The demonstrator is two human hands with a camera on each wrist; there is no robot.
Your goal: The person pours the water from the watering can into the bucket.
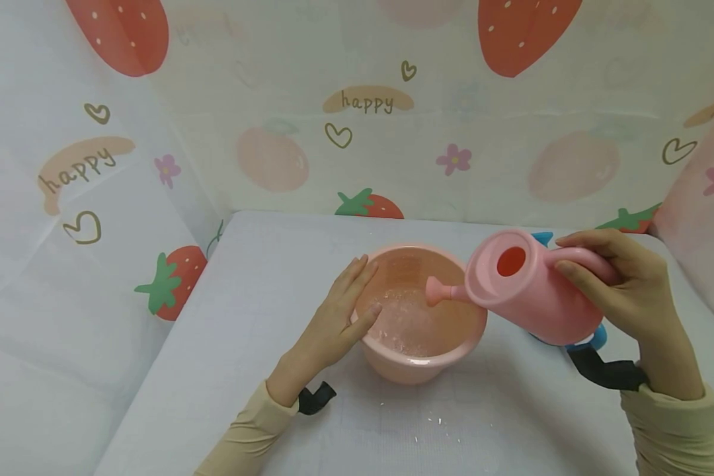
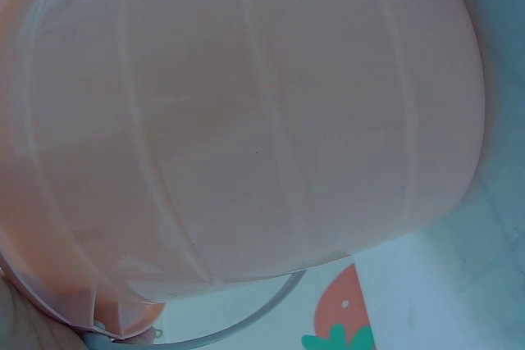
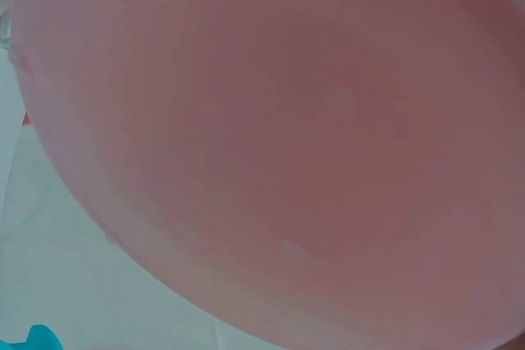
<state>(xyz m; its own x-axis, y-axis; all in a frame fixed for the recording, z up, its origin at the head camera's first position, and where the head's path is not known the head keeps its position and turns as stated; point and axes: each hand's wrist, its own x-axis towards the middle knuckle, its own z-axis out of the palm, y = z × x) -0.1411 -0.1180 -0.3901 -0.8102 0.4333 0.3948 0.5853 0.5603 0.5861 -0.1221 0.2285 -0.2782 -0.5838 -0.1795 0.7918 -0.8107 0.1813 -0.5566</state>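
Observation:
A peach-pink bucket (image 1: pixel 413 370) stands upright on the table with water inside (image 1: pixel 410 324). My left hand (image 1: pixel 333 317) rests on its left rim, fingers fairly straight and the thumb reaching over the inside. The bucket's ribbed wall (image 2: pixel 262 120) fills most of the left wrist view, with a grey handle (image 2: pixel 246 317) below it. In my right hand (image 1: pixel 631 284) I grip the handle of a pink watering can (image 1: pixel 541 311). The can tilts left, its sprinkler spout (image 1: pixel 437 291) over the bucket's opening. Its underside (image 3: pixel 271 153) nearly fills the right wrist view.
A blue object (image 1: pixel 598 337) sits behind the watering can, mostly hidden by it. Water drops (image 1: pixel 434 420) lie on the white tabletop (image 1: pixel 262 277) in front of the bucket. A cloth backdrop (image 1: pixel 369 59) printed with strawberries surrounds the table.

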